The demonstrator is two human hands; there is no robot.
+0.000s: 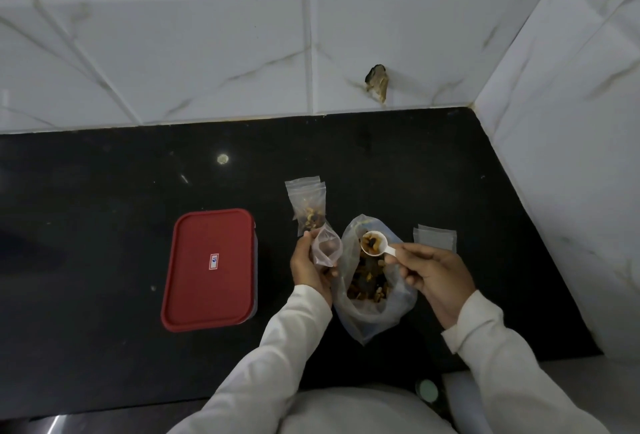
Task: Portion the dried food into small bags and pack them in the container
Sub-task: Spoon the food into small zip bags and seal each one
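Note:
My left hand [310,265] holds a small clear zip bag [325,248] with its mouth open, just left of the big bag. My right hand [434,277] grips the handle of a white scoop [374,243] loaded with dried fruit and nuts, held above the large clear bag of dried food [370,281] lying open on the counter. Two filled small bags [308,206] lie behind my left hand. A container with a red lid [211,269] sits closed to the left.
A stack of flat unused small bags [434,237] lies right of the big bag. The black counter [121,191] ends at white tiled walls behind and on the right. A small pale speck [222,158] lies far back.

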